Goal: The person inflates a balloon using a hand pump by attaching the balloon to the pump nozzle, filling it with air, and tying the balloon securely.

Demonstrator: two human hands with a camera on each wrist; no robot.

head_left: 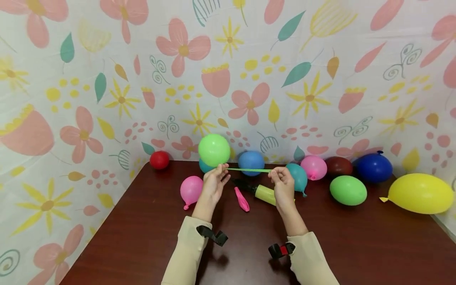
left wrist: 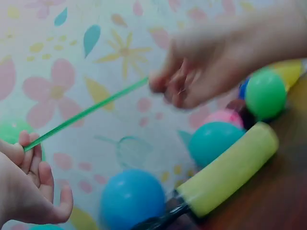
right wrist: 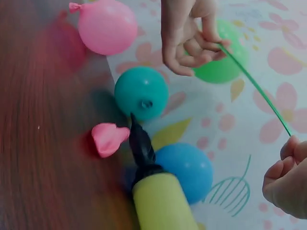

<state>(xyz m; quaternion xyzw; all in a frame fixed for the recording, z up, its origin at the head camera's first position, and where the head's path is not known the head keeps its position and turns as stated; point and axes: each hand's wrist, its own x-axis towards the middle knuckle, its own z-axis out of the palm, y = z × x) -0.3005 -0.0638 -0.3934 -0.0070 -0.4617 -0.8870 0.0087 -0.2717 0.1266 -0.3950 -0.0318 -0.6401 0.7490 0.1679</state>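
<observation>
My left hand (head_left: 213,183) pinches a round, inflated light green balloon (head_left: 214,149) at its base, between thumb and fingertips. From there the balloon's thin neck (left wrist: 88,112) is pulled out long and taut. The far end of that neck is pinched by my right hand (head_left: 284,186), off to the right at about the same height. In the right wrist view the balloon (right wrist: 225,67) sits partly behind the left hand (right wrist: 189,40). Below the hands lie a limp pink balloon (head_left: 242,199) and a hand pump (head_left: 265,194) with a yellow-green barrel and black nozzle.
Inflated balloons line the back of the brown table (head_left: 142,237): a red one (head_left: 159,160), a blue one (head_left: 251,162), a teal one (head_left: 297,176), a green one (head_left: 348,190), a yellow one (head_left: 420,193) and others. A pink balloon (head_left: 191,190) lies by the left wrist. Behind hangs a flowered cloth (head_left: 249,59).
</observation>
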